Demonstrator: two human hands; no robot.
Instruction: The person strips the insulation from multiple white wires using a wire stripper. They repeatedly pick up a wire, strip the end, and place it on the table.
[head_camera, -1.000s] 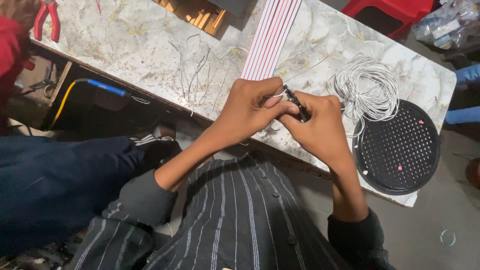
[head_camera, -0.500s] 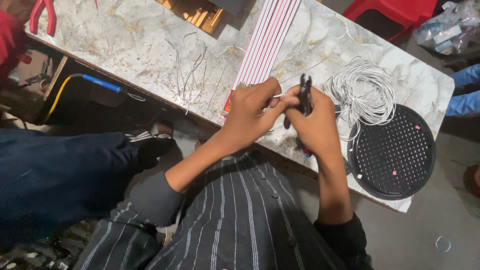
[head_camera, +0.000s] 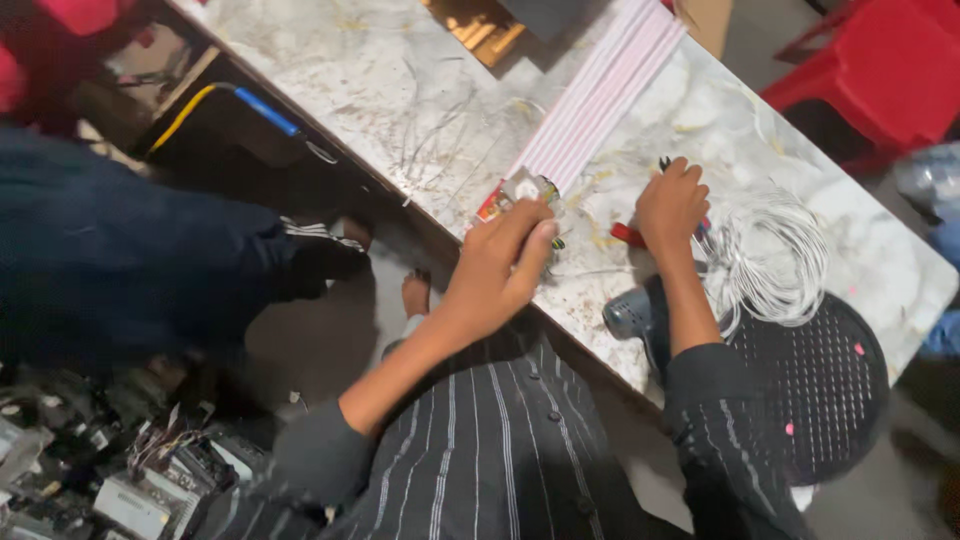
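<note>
My left hand (head_camera: 505, 258) lies at the near edge of the marble table (head_camera: 330, 80). Its fingertips touch a small white part with thin coloured wires (head_camera: 530, 188) at the end of a bundle of white and pink strips (head_camera: 600, 95). Whether it grips the part is hidden. My right hand (head_camera: 672, 205) is further right on the table, closed over a red-handled hand tool (head_camera: 628, 235) whose dark tip pokes out above the fingers. The two hands are apart.
A coil of white wire (head_camera: 780, 262) lies right of my right hand, beside a black perforated round seat (head_camera: 815, 390). A grey rounded object (head_camera: 628, 312) sits at the table edge. A red plastic chair (head_camera: 880, 70) stands far right, and a person in dark blue (head_camera: 120, 260) is left above floor scrap (head_camera: 120, 485).
My hands, joined on a dark tool in front of me, have separated. The right has gone to the table by the wire coil, the left to the strip ends. The view shifted.
</note>
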